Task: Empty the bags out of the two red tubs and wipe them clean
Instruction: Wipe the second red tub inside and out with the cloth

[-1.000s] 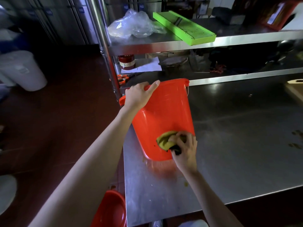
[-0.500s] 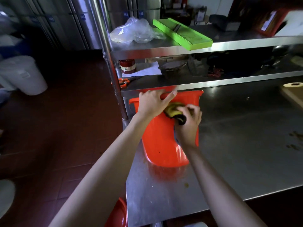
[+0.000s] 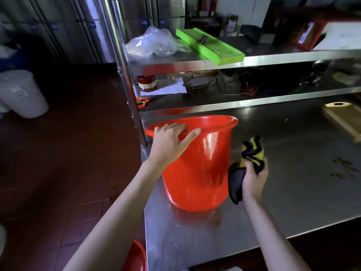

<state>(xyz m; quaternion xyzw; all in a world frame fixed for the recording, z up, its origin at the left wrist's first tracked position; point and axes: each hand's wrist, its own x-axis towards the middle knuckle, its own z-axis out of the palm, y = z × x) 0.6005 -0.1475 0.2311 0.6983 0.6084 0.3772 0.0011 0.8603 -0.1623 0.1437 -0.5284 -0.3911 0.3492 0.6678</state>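
Steel table [image 3: 293, 192], scuffed and dully shining, with dark specks [image 3: 343, 167] toward the right and a wooden board [image 3: 343, 118] at the far right edge. Behind it, a two-tier steel rack [image 3: 214, 65]: on the upper shelf a crumpled clear bag [image 3: 154, 42] beside a green slicer [image 3: 211, 45] lying at an angle; on the lower shelf a red tin [image 3: 146, 83], a sheet of paper [image 3: 172, 87], orange scissors [image 3: 141, 101] and a wire basket [image 3: 199, 84], with darker clutter further right, too dim to tell. Left of the table, dark red tiled floor [image 3: 68, 163], a white bin [image 3: 21, 94] near the wall, steel cabinet doors [image 3: 68, 26] behind.

Upright on the table near its left edge, a red tub [image 3: 197, 173], mouth up, inside not visible from here. Low at the bottom edge, off the table, the rim of a second tub [image 3: 136, 257].

Left hand [image 3: 172, 141] laid over the near rim of the upright tub, fingers curled over the edge, thumb stretched along the outside wall, gripping it. Right hand [image 3: 254, 177] just beside the tub's right wall, raised off the table, fingers closed around a bunched yellow-and-black cloth [image 3: 250, 155]; cloth ends sticking up above the fist and hanging down below it, close to the tub wall, contact unclear.
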